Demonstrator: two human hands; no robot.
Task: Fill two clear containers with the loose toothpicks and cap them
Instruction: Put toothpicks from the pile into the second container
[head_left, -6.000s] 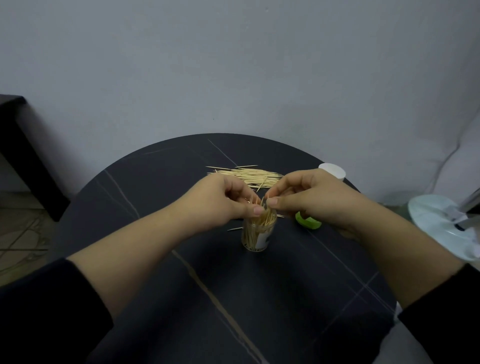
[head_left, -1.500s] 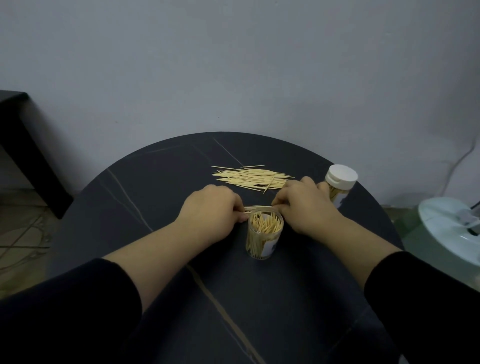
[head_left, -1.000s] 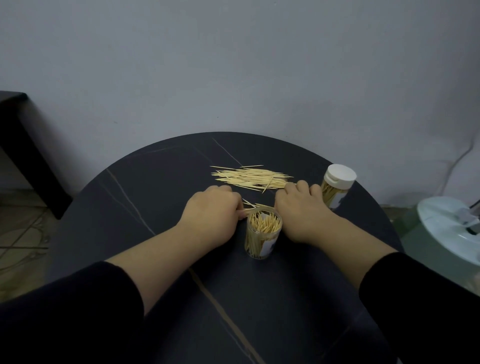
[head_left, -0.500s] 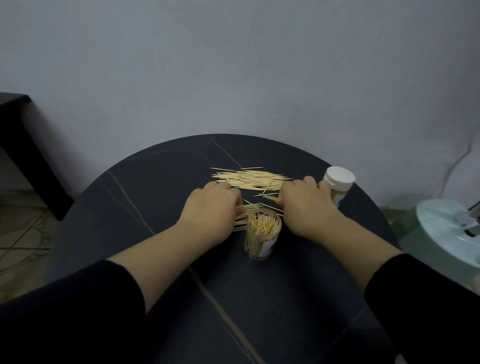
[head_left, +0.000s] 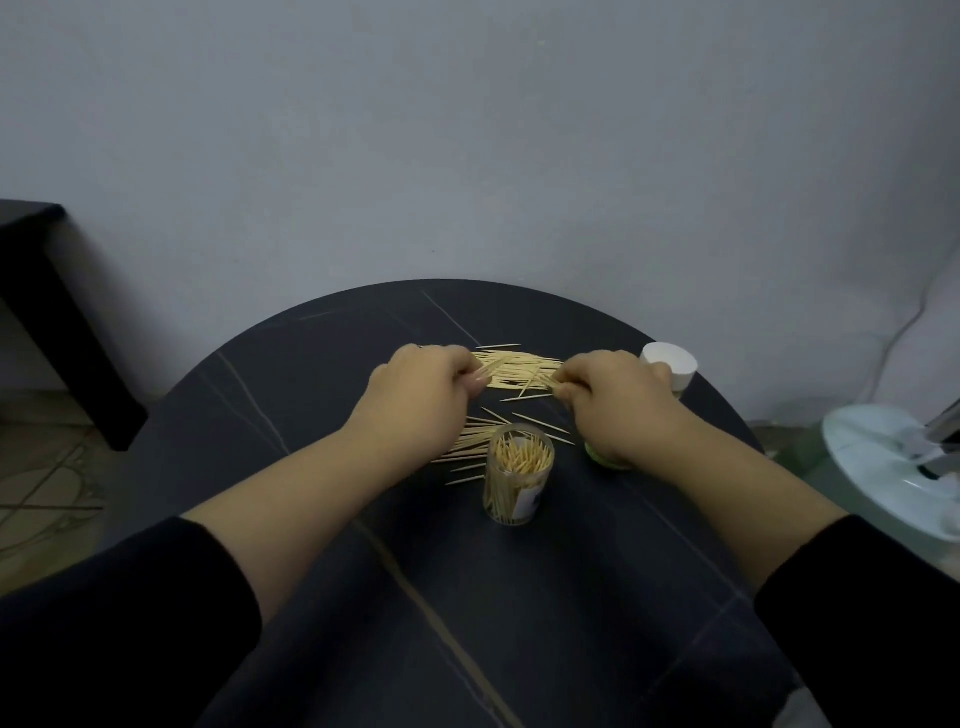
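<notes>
In the head view, both hands had left the small scatter of spilled toothpicks (head_left: 475, 441) just behind the open clear cylindrical container (head_left: 514, 480) and reached out to the far heap of pale wooden toothpicks (head_left: 511, 366). The left hand (head_left: 415, 395) pinched its left end and the right hand (head_left: 618, 402) its right end, fingers curled on the thin, pointed sticks. Another bundle seemed due. The container stood upright on the round, matte black veined table (head_left: 519, 623), looking nearly full. A white-capped second container (head_left: 670, 364) stood at the far right, and a round green cap (head_left: 602, 461) lay under the right wrist.
</notes>
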